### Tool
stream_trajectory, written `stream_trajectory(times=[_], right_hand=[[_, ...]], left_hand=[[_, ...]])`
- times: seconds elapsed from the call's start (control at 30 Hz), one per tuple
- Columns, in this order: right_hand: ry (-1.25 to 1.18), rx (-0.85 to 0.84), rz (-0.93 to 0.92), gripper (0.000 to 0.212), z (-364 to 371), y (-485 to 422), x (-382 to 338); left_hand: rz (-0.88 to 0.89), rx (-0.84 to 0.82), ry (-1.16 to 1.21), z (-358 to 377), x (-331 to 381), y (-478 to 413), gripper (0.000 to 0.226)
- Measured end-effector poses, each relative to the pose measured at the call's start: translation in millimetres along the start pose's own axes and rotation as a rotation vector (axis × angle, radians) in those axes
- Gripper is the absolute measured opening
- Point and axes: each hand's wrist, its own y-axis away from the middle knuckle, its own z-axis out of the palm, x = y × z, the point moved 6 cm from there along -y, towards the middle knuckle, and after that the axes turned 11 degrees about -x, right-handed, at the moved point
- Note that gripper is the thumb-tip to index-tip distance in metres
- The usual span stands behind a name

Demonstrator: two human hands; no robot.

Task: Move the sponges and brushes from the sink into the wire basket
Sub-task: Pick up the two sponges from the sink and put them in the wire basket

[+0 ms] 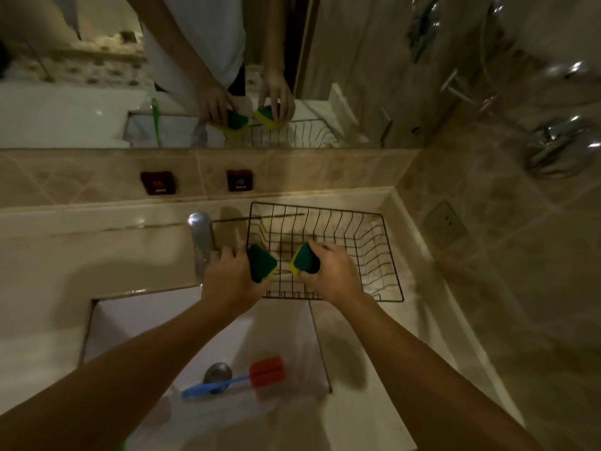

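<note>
Big beige marble countertop is running wall to wall here, with a mirror sitting above the tiled backsplash and reflecting the whole thing back. The white sink is sunk into the counter's near edge, and the chrome faucet is standing at the sink's far rim.

The black wire basket is sitting on the counter toward the far right corner, just past the sink's far right corner, and from here it's looking bare inside.

The person is reaching both arms out over the sink. The left hand is gripping a green-and-yellow sponge, holding it right over the basket's near left edge. The right hand is wrapped around a second sponge of the same kind, green side up, hanging over the basket's near edge a bit further right. Neither sponge is touching the wire, as far as I can tell.

Down in the sink, a brush with a blue handle and red head is lying by the near right corner, its handle crossing the metal drain.
</note>
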Motion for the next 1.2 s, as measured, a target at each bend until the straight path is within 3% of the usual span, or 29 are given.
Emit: stream_trajectory(times=[0.2, 0.5, 0.7, 0.93, 1.2], right_hand=[[-0.034, -0.05, 0.07, 0.059, 6, -54, 45], [0.015, -0.166, -0.014, 0.05, 30, -118, 98], [-0.021, -0.207, -0.072, 0.058, 62, -142, 120], [0.19, -0.26, -0.142, 0.069, 64, -148, 117], [0.199, -0.126, -0.078, 0.063, 53, -142, 122]], left_hand=[[-0.026, -0.035, -0.007, 19, 36, -48, 0.066], [-0.01, -0.138, -0.221, 46, 45, -125, 0.07], [0.036, -0.183, -0.293, 63, 51, -151, 0.067], [0.12, -0.222, -0.277, 77, 58, -164, 0.066], [0.181, -0.269, -0.316, 95, 64, -176, 0.067]])
